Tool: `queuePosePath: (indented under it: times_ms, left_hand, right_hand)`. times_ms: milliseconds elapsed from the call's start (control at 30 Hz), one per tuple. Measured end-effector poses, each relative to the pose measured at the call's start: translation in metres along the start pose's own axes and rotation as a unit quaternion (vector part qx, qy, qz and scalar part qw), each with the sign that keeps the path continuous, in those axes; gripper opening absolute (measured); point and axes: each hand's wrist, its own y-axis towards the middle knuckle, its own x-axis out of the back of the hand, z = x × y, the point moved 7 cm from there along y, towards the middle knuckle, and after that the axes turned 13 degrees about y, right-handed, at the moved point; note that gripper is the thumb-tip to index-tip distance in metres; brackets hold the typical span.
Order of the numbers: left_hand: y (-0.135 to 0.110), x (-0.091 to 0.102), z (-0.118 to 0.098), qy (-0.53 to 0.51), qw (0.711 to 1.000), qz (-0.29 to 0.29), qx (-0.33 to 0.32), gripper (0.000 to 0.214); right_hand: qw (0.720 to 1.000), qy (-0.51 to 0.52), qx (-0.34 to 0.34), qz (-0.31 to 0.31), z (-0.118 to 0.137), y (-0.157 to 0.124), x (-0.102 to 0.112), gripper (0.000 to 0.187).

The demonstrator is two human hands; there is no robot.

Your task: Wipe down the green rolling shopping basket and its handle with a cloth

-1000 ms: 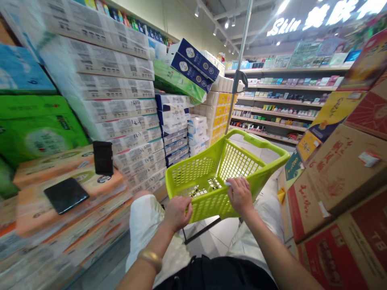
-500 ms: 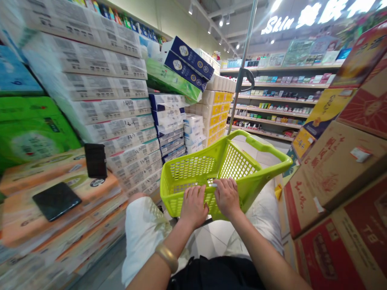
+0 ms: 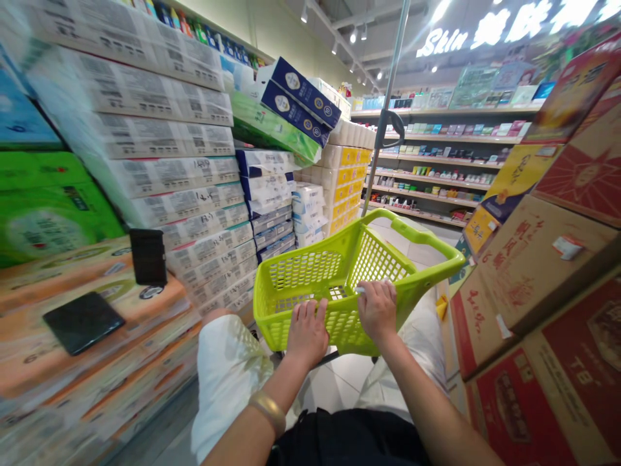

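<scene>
Head view: lime basket [image 3: 301, 268] sits at the knees between tissue stacks [image 3: 194, 194] and cartons [image 3: 533, 259], left hand [image 3: 306, 330] fingers spread flat on its near wall, right hand [image 3: 377, 310] fingers curled over the rim

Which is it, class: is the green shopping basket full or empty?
Empty, as far as shows: inside the green shopping basket only bare mesh walls and floor appear.

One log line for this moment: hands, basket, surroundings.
left hand: flat on green basket wall | right hand: curled over its near rim | flat dark phone: on tissue packs, left | cartons: right
</scene>
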Motion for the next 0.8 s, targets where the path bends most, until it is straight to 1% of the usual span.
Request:
queuePosePath:
  times_ms: [33,100,167,200,267,400,467,500,533,600,700,800]
  left_hand:
    - [-0.001,-0.001,0.0,-0.001,1.0,0.001,0.001,0.063]
    - [-0.002,-0.001,0.0,0.0,1.0,0.001,-0.002,0.062]
    - [-0.003,-0.002,0.003,0.001,1.0,-0.002,-0.005,0.062]
    - [-0.003,-0.002,0.005,0.001,1.0,-0.004,-0.006,0.062]
    - [-0.004,-0.002,0.008,0.0,1.0,-0.008,-0.003,0.062]
    - [-0.005,-0.001,0.008,0.004,1.0,-0.017,0.002,0.059]
    - [-0.005,-0.001,0.004,0.005,1.0,-0.017,0.001,0.059]
    - [-0.005,-0.001,0.003,0.005,1.0,-0.015,0.004,0.059]
    - [-0.005,-0.001,0.002,0.005,1.0,-0.012,0.008,0.06]
    - [-0.005,-0.001,0.0,0.006,1.0,-0.006,0.015,0.061]
    - [-0.006,0.0,0.002,0.012,1.0,-0.004,0.014,0.061]
    - [-0.008,0.002,0.007,0.022,1.0,-0.004,0.008,0.06]
  right_hand:
    - [1.0,0.017,0.014,0.017,0.012,-0.004,-0.011,0.024]
    - [0.998,0.045,0.025,0.031,0.031,-0.011,-0.026,0.024]
    - [0.996,0.06,0.037,0.05,0.04,-0.013,-0.033,0.024]
    - [0.995,0.061,0.045,0.06,0.04,-0.013,-0.033,0.024]
    - [0.994,0.051,0.06,0.07,0.03,-0.009,-0.024,0.024]
    - [0.999,-0.005,0.046,0.013,-0.006,0.003,0.01,0.023]
    - [0.999,-0.022,0.029,-0.003,-0.015,0.006,0.017,0.023]
    - [0.999,-0.025,0.019,-0.007,-0.015,0.005,0.017,0.023]
    - [1.0,-0.024,0.01,-0.006,-0.012,0.004,0.013,0.023]
    - [1.0,-0.008,0.004,0.006,0.003,-0.002,0.0,0.023]
    - [0.999,0.03,0.025,0.036,0.033,-0.012,-0.024,0.024]
    - [0.997,0.05,0.04,0.054,0.048,-0.015,-0.035,0.025]
